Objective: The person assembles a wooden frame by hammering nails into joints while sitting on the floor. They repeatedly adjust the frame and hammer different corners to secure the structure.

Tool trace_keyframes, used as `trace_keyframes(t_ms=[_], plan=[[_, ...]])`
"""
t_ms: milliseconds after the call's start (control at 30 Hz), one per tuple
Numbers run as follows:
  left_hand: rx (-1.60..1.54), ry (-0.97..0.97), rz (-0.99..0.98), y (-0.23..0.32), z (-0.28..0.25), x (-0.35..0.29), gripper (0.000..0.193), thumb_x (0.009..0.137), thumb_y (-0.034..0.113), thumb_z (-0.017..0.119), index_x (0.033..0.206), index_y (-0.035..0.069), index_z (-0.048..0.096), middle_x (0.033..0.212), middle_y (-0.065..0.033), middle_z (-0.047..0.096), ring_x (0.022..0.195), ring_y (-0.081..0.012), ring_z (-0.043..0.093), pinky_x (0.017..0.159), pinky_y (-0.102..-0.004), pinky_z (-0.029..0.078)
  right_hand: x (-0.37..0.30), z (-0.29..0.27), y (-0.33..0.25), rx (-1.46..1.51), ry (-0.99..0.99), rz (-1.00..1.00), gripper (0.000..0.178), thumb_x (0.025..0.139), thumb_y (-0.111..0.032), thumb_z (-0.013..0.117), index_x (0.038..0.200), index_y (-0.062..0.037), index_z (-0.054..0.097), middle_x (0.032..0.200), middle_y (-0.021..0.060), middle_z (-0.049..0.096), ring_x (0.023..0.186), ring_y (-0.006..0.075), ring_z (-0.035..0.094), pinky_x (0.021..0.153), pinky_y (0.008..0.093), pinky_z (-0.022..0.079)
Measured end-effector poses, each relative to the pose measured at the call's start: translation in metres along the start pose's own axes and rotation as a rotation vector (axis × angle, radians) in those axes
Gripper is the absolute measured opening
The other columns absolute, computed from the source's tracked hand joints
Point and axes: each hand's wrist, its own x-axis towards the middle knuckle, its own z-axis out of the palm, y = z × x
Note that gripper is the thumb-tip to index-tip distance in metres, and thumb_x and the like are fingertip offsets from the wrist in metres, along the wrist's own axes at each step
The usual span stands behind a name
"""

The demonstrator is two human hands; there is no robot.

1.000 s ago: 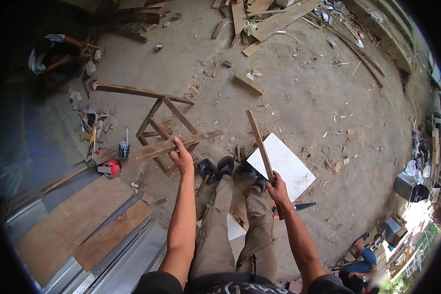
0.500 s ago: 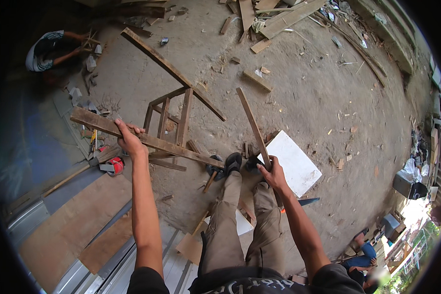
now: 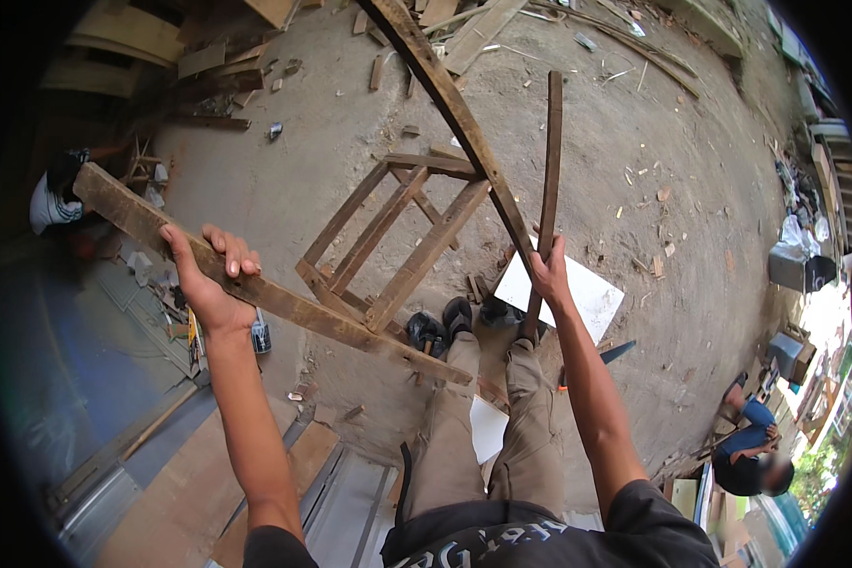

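The dusty packed-earth floor [image 3: 331,180] carries everything. A flat white rectangular board [image 3: 587,298] lies on it. Scattered pale wood offcuts [image 3: 658,194] lie around.

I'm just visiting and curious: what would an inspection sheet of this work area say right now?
Surface: bare dirt floor strewn with wood chips.
Job's things: a wooden frame of joined slats, lifted and tilted; a separate dark slat stands upright.
Clutter: white board by the shoes, offcuts at the far side, a small can on the ground.
Hands: left hand grips the frame's long plank; right hand grips the dark slat.
Cables: nothing seen.
Surroundings: a person in blue sits at lower right; stacked boards at the upper left.
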Motion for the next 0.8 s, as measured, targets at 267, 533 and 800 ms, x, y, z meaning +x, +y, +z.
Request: trace_keyframes(t_ms=[267,533,800], plan=[[0.068,-0.067,-0.077,-0.004,-0.010,0.067,0.059,0.090,0.071,0.051,0.084,0.012,0.045,0.059,0.0042,0.037,0.050,-0.0091,0.039,0.051,-0.0245,0.035,-0.008,-0.027,-0.016,0.146,-0.160,0.021,0.045,0.086,-0.011,0.057,0.127,-0.0006,0.042,0.100,0.0094,0.056,0.091,0.0159,0.055,0.080,0.0307,0.048],[0.241,-0.155,-0.018,0.010,-0.073,0.144,0.087,0.092,0.074,0.036,0.136,-0.001,0.043,0.135,-0.0196,0.052,0.124,-0.0276,0.049,0.108,-0.0427,0.036,-0.059,0.030,-0.078,0.231,-0.160,0.094,0.057,0.089,-0.026,0.076,0.127,-0.0030,0.040,0.108,0.0090,0.058,0.095,0.0154,0.058,0.083,0.0294,0.049],[0.272,-0.063,-0.530,-0.272,-0.209,-0.016,0.058,0.095,0.062,0.051,0.098,0.005,0.059,0.087,-0.0073,0.064,0.073,-0.0169,0.061,0.070,-0.0316,0.050,-0.009,0.114,-0.016,0.133,-0.189,-0.046,0.049,0.092,-0.020,0.071,0.124,0.0015,0.041,0.116,0.0159,0.061,0.106,0.0204,0.059,0.092,0.0325,0.047]])
